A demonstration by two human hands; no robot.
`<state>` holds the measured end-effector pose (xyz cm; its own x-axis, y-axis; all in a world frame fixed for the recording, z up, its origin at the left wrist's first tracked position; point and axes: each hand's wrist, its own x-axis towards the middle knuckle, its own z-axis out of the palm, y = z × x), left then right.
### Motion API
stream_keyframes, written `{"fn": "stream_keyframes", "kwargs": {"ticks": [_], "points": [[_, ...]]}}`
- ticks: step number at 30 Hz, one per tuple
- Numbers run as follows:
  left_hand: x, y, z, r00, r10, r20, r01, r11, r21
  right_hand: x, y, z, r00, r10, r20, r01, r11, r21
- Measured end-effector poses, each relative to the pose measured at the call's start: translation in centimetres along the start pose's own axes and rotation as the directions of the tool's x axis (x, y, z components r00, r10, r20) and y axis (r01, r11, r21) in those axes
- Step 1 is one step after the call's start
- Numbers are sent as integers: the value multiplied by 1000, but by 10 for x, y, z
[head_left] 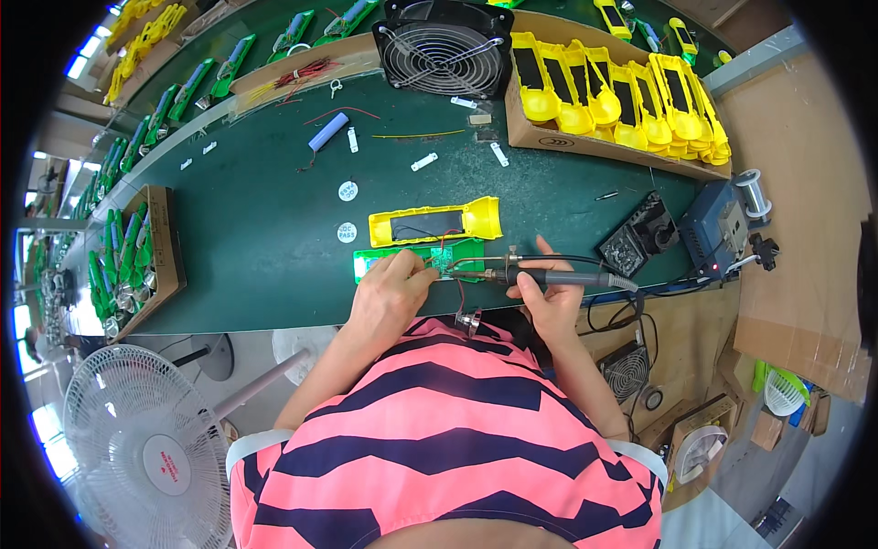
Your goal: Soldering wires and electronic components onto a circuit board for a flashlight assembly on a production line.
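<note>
Just this side of the yellow flashlight shell lies a green circuit board; the right hand has fingers round a soldering iron; whether the left hand's bunched fingers pinch anything, I cannot tell.

Evenly bright; windows glare at left; edges bow

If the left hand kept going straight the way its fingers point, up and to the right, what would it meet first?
Probably the circuit board, right beside the left hand's fingertips; whether they already touch it is unclear.
</note>
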<state>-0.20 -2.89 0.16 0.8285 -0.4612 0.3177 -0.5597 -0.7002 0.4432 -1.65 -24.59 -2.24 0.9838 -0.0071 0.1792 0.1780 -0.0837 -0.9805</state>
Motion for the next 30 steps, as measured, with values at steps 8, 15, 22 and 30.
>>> {"fn": "stream_keyframes", "kwargs": {"ticks": [8, 15, 22, 30], "points": [[3, 3, 0, 999, -31, 13, 31, 999, 13, -4, 1, -1, 974, 222, -31, -214, 963, 166], [4, 4, 2, 1000, -29, -1, 29, 999, 15, -6, -10, -10, 980, 139, -140, -92, 950, 299], [4, 6, 3, 999, -47, -24, 47, 999, 24, -19, -9, -15, 962, 76, -263, -3, 964, 266], [7, -7, -6, 982, -189, 10, 183, 935, -303, -25, -6, -17, 937, 72, -341, 28, 960, 278]]}}
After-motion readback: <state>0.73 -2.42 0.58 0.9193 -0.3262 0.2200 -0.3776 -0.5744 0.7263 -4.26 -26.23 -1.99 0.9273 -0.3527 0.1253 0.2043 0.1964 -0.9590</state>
